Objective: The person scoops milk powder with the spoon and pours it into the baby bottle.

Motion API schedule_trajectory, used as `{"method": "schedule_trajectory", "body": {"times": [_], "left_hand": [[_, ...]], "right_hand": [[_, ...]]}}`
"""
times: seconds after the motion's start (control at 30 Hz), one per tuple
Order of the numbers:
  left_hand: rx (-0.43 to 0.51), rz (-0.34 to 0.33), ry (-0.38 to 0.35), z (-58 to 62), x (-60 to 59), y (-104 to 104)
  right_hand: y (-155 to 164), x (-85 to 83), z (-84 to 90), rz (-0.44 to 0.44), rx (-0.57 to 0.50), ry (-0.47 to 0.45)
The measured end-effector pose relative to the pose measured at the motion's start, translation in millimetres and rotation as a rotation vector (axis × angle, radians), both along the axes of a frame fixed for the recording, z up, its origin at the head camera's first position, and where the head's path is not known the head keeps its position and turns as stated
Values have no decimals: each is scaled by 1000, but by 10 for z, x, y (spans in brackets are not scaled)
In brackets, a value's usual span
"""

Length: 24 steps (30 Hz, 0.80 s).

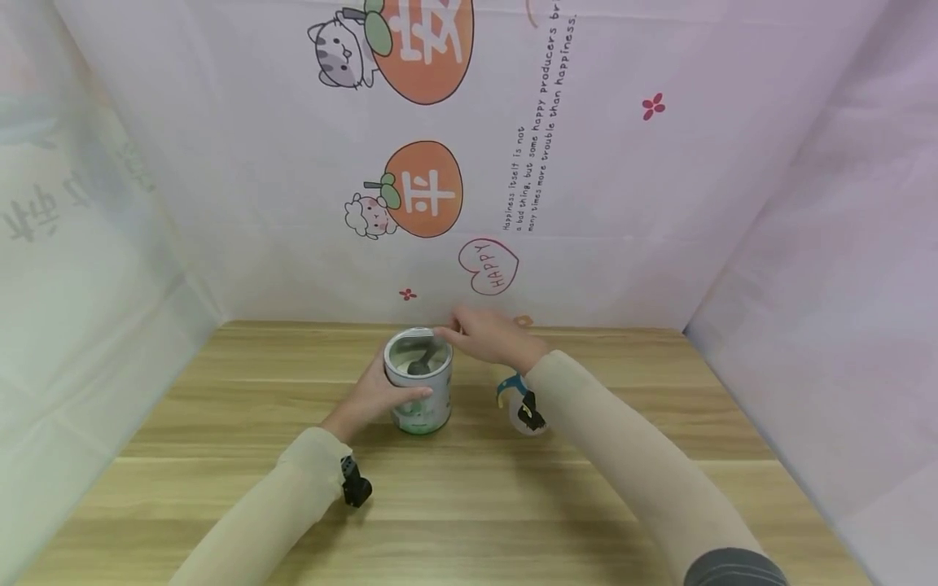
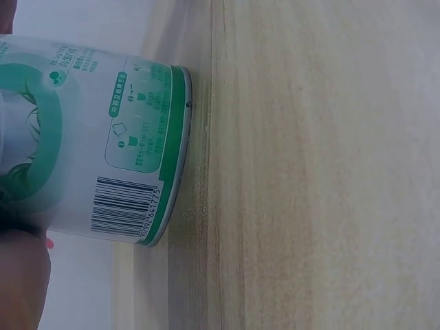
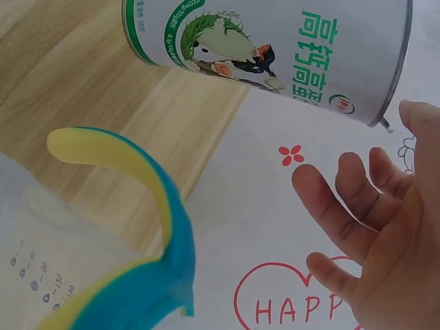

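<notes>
A white and green milk powder can (image 1: pixel 421 407) with its top uncovered stands on the wooden table, its barcode and green base band showing in the left wrist view. My left hand (image 1: pixel 375 395) grips it round the side, thumb across the front. Inside lies a dark scoop (image 1: pixel 418 368), its handle slanting up to the rim. My right hand (image 1: pixel 487 335) is over the can's right rim, thumb and forefinger at the handle; the other fingers (image 3: pixel 330 206) spread loosely in the right wrist view. A baby bottle (image 1: pixel 529 415) stands below the right wrist.
The bottle's blue and yellow handle (image 3: pixel 168 206) curves close to the right wrist camera. A printed white cloth (image 1: pixel 601 203) rises behind the table's back edge, with more cloth at both sides. The wooden tabletop (image 1: pixel 469 505) extends in front of the can.
</notes>
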<state>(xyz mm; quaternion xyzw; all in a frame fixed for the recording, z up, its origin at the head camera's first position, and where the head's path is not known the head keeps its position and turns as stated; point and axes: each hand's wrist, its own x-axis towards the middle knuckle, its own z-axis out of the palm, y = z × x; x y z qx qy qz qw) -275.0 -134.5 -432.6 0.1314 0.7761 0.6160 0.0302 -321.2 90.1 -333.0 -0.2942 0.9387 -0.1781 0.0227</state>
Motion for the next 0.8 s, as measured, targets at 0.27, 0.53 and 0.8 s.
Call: {"method": "schedule_trajectory", "body": {"times": [0.27, 0.53, 0.8], "left_hand": [[-2, -11, 13, 3, -13, -2], [0, -13, 8, -13, -1, 4], [30, -22, -1, -33, 9, -15]], "right_hand": [[-79, -73, -29, 38, 74, 49], [-87, -76, 7, 141, 108, 103], [-159, 24, 59, 332, 65, 255]]}}
